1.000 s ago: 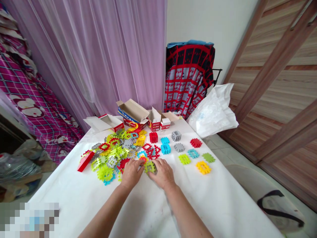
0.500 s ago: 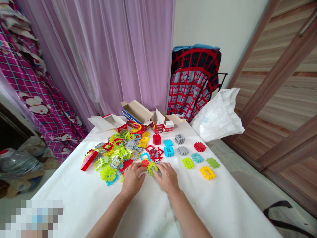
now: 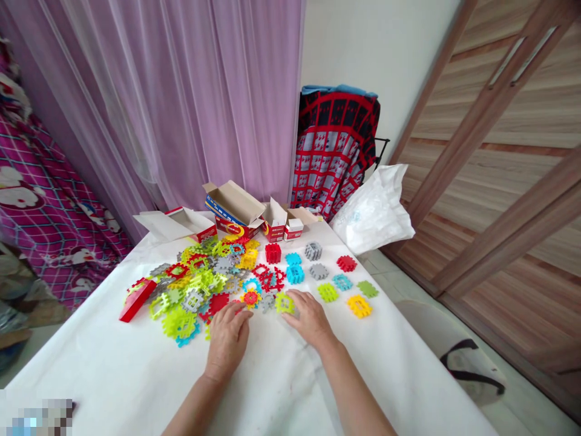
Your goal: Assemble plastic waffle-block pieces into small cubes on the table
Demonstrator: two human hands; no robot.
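My right hand [image 3: 311,318] has its fingers and thumb on the right edge of a lime-green toothed plastic building piece [image 3: 284,303]. My left hand [image 3: 228,336] rests at the near edge of a heap of mixed toothed pieces [image 3: 206,281], its fingers stretched forward and apart from the thumb. Just beyond its fingertips lies a red and yellow piece [image 3: 251,298]. A grey piece [image 3: 267,302] sits between the hands.
Small stacks stand past my hands: red [image 3: 273,253], blue [image 3: 295,274] and grey [image 3: 313,251]. Single pieces, including a yellow one [image 3: 359,306], lie to the right. Opened cardboard boxes [image 3: 236,206] line the back. A white plastic bag [image 3: 372,212] sits at the far right corner.
My hands have moved apart. The left hand has drawn away from the lime-green piece, which stays at my right hand. The grey piece now shows between them. The view has turned right.
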